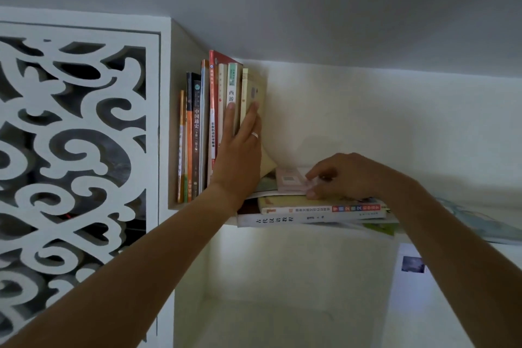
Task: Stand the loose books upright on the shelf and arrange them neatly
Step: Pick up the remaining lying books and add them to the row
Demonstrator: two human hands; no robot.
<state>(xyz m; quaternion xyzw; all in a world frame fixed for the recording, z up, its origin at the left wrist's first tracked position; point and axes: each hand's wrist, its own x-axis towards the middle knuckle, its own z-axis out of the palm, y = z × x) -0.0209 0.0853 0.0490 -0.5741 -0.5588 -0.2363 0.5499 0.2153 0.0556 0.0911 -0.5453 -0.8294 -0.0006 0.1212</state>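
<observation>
The fingers (255, 110) of the left hand (240, 155) were straight and lay flat against the upright row (214, 127) of books, steadying its right end, where a beige book (254, 93) leaned slightly outward. The fingers (312, 176) of the right hand (347, 175) were curled and pinched the near edge of a pink book (291, 178) lying flat on top of the flat stack (310, 210).

The upright row stood at the left end of the shelf (406, 237), against its side panel. The flat stack lay just right of the row, along the shelf's front edge. A pale blue book (477, 223) lay flat farther toward the right end.

Judgement: the task appeared partly done. Roughly eight books stood upright. At least four in the stack, plus the pale blue one, remained lying down. The pink book looked to be the next one raised. A carved white screen (76, 150) stood left of the shelf.
</observation>
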